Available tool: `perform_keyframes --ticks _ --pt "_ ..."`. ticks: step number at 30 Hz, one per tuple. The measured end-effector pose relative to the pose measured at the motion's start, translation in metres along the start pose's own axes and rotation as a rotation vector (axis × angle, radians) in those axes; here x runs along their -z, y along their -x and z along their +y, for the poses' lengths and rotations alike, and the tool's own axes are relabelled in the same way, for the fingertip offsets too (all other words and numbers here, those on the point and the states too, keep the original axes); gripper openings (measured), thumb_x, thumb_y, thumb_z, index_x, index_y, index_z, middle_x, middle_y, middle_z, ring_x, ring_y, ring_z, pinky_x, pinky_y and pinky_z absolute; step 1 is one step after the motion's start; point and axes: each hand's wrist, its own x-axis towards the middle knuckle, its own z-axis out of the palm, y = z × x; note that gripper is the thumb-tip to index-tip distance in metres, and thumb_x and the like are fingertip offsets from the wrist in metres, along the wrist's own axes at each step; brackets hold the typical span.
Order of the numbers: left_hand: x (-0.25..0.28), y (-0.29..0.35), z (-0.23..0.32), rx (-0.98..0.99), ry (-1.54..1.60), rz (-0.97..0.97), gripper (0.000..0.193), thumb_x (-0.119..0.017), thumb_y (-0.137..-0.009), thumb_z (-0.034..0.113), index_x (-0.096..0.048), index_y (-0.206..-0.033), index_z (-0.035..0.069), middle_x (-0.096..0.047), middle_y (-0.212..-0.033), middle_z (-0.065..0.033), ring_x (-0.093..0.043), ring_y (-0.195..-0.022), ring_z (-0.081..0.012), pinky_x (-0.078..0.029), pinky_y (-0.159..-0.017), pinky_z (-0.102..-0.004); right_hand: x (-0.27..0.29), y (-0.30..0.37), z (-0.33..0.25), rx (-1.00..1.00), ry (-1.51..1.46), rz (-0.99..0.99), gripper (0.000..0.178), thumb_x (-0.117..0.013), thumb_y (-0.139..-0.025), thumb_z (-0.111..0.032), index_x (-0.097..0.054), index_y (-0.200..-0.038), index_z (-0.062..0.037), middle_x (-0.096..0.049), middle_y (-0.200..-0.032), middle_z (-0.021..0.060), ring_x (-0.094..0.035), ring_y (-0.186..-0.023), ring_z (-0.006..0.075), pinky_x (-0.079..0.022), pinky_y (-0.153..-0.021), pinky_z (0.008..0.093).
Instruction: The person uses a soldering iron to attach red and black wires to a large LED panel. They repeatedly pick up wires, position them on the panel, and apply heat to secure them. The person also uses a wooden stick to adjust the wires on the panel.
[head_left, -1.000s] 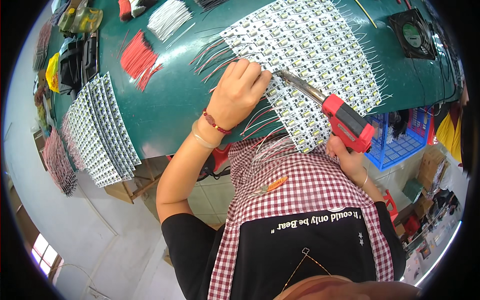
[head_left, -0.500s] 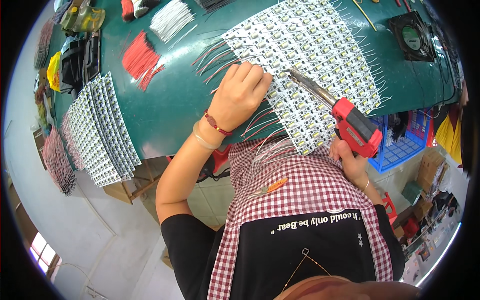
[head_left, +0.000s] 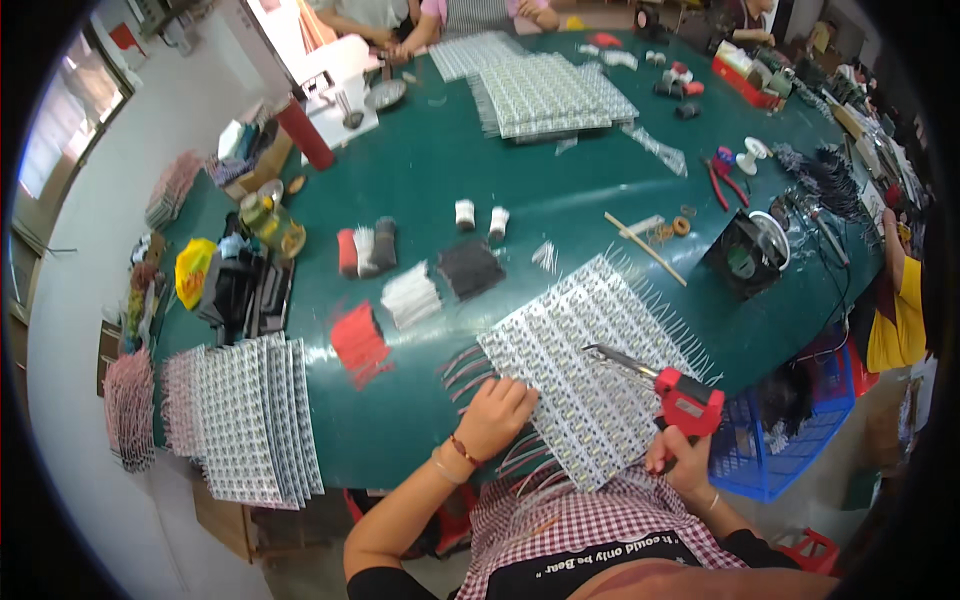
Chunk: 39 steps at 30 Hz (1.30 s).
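A white sheet of small circuit boards with yellowish LEDs lies at the table's near edge. Red and dark wires stick out along its left side, pale ones along its right. My left hand rests at the sheet's left edge, fingers pinched together; whatever is between them is too small to make out. In my right hand is a red and black soldering gun. Its metal tip points left over the middle of the sheet, apart from my left fingers.
Bundles of red wires, white wires and black wires lie beyond my left hand. Stacked LED sheets stand at the left. A black fan is at the right, above a blue crate. People sit across the table.
The view has tilted up, bringing the far table and other people into sight. The soldering gun's tip has drawn farther from my left fingers. My left hand stays at the sheet's edge.
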Motion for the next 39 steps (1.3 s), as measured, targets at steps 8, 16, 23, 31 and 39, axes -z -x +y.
perform_keyframes --ticks 8,16,23,31,39 --pt "-0.001 0.003 -0.001 -0.022 -0.029 0.04 0.02 -0.056 -0.078 0.009 -0.062 -0.096 0.006 -0.049 -0.081 -0.0051 -0.052 -0.078 -0.0201 -0.043 -0.07 -0.0314 0.049 -0.026 -0.044 0.309 -0.219 0.315 0.028 -0.053 -0.097 -0.027 -0.048 -0.113 -0.0038 -0.045 -0.054 0.0014 -0.043 -0.037 0.0101 -0.041 -0.036 0.0259" --pt "0.004 -0.001 -0.001 0.024 0.015 0.017 0.02 -0.061 -0.076 0.008 -0.068 -0.095 0.008 -0.054 -0.082 -0.0048 -0.055 -0.08 -0.0222 -0.043 -0.073 -0.0349 0.111 -0.031 -0.067 0.511 -0.281 0.429 0.029 -0.051 -0.099 -0.027 -0.054 -0.113 -0.0014 -0.04 -0.054 -0.0016 -0.037 -0.037 0.0085 -0.036 -0.037 0.025" --pt "0.016 0.025 -0.005 0.117 -0.104 0.042 0.017 -0.064 -0.075 0.004 -0.067 -0.091 0.009 -0.054 -0.081 -0.0052 -0.055 -0.078 -0.0238 -0.041 -0.07 -0.0375 0.135 -0.043 -0.109 0.611 -0.204 0.576 0.031 -0.056 -0.097 -0.025 -0.057 -0.115 -0.0003 -0.045 -0.057 0.0 -0.041 -0.042 0.0097 -0.041 -0.047 0.0266" --pt "0.048 0.036 0.007 0.308 -0.223 0.186 0.021 -0.067 -0.071 -0.003 -0.069 -0.089 0.008 -0.052 -0.076 -0.0067 -0.052 -0.074 -0.0258 -0.041 -0.068 -0.0391 0.209 -0.109 -0.081 0.489 0.138 0.723 0.023 -0.065 -0.091 -0.024 -0.055 -0.089 -0.0031 -0.047 -0.055 0.0006 -0.045 -0.041 0.0103 -0.04 -0.042 0.0265" --pt "0.027 0.028 0.033 0.23 0.027 0.098 0.019 -0.064 -0.074 -0.001 -0.068 -0.09 0.008 -0.055 -0.079 -0.0057 -0.055 -0.074 -0.0247 -0.042 -0.068 -0.0376 0.149 -0.096 -0.066 0.529 0.053 0.811 0.023 -0.062 -0.094 -0.021 -0.061 -0.106 -0.0007 -0.044 -0.063 -0.0025 -0.042 -0.05 0.0061 -0.037 -0.044 0.0231"
